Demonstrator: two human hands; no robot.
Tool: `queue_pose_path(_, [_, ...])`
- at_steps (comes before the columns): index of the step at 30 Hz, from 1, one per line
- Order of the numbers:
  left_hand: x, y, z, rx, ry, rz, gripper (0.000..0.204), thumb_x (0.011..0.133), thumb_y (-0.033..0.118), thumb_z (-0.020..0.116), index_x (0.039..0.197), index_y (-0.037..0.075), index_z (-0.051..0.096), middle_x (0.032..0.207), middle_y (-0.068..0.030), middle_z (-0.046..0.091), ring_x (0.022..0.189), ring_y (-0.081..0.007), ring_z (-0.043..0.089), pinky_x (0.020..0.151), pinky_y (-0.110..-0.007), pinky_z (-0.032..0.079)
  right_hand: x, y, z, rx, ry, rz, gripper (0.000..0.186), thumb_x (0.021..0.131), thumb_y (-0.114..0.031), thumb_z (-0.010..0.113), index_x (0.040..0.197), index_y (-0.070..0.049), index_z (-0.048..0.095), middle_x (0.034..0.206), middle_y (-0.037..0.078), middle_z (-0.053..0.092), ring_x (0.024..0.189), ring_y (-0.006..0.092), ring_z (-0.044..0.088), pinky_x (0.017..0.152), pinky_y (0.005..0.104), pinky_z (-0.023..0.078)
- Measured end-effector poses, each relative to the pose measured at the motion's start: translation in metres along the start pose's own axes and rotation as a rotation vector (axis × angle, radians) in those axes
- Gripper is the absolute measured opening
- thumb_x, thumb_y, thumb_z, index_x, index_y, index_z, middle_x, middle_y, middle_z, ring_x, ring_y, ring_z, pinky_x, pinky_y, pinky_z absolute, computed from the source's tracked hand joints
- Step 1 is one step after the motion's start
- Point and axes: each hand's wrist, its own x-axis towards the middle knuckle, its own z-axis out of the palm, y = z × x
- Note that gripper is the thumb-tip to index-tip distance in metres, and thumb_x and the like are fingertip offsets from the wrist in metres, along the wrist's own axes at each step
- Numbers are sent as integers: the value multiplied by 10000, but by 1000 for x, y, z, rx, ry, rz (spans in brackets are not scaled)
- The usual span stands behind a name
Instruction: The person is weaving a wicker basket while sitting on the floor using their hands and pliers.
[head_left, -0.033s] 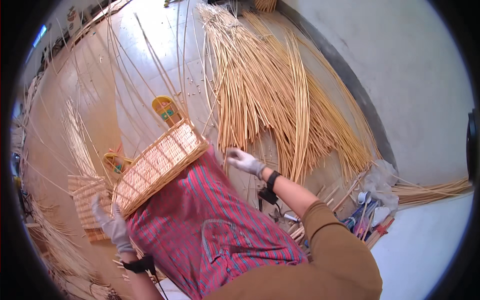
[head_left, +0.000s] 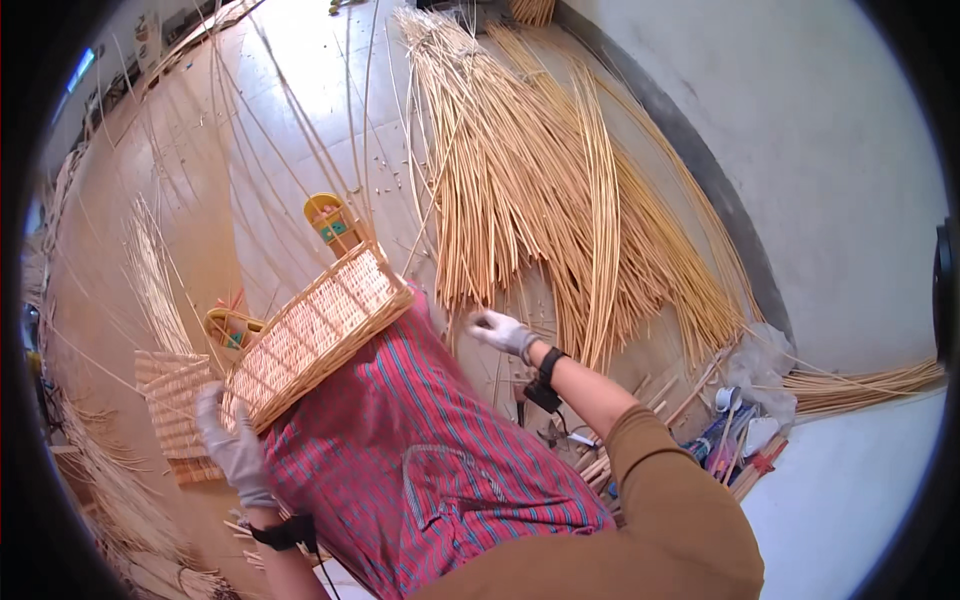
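Note:
A shallow rectangular wicker basket [head_left: 318,335] lies tilted across my lap on a red and blue striped cloth [head_left: 440,420], with long thin uprights rising from its far side. My left hand [head_left: 235,455], in a pale glove, is at the basket's left end. Its fingers and thumb are apart by the corner, and I cannot tell how firmly they touch it. To the right of the basket, clear of it, my gloved right hand [head_left: 503,333] hovers with fingers curled together. Whatever those fingers may hold is hidden and slightly blurred.
A large bundle of cane rods [head_left: 530,190] covers the floor ahead on the right. A woven panel [head_left: 178,405] lies left of the basket. Yellow sandals [head_left: 325,212] show beyond it. At right are a clear plastic bag [head_left: 765,365], tools and a grey wall [head_left: 800,150].
My left hand has moved right and inward to the basket's left end. My right hand has shifted slightly right and down. The basket's uprights have swayed a little.

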Motion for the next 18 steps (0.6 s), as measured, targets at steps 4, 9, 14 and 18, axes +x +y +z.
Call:
queue_pose_path(4, [-9, 68, 61, 76, -472, 155, 550, 859, 156, 758, 1378, 131, 577, 1256, -176, 618, 1220, -363, 557, 1074, -483, 405, 16, 78, -20, -241, 195, 207, 348, 883, -347, 650, 1061, -62, 743, 1079, 170, 746, 1053, 297, 700, 954, 375, 530])
queue_pose_path(9, [-11, 70, 97, 296, -572, 172, 635, 769, 163, 799, 1370, 148, 591, 1096, -137, 646, 998, -364, 612, 927, -490, 441, 57, 86, -32, -135, 369, 96, 262, 916, -259, 623, 1089, -90, 724, 1086, 154, 742, 1055, 298, 696, 931, 391, 533])
queue_pose_path(14, [-13, 60, 96, 258, -493, 237, 639, 716, 221, 825, 1320, 152, 628, 1071, -107, 663, 996, -330, 625, 898, -455, 440, 123, 40, -2, -143, 347, -152, 284, 926, -214, 627, 1169, -80, 689, 1152, 154, 726, 1074, 305, 690, 953, 405, 532])
queue_pose_path(18, [-11, 64, 102, 244, -447, 279, 642, 712, 283, 831, 1307, 141, 634, 1133, -102, 679, 1028, -325, 631, 894, -464, 426, 194, 10, 25, -145, 378, -132, 631, 876, -271, 696, 1411, -4, 495, 1341, 263, 582, 1287, 385, 542, 1114, 433, 419])
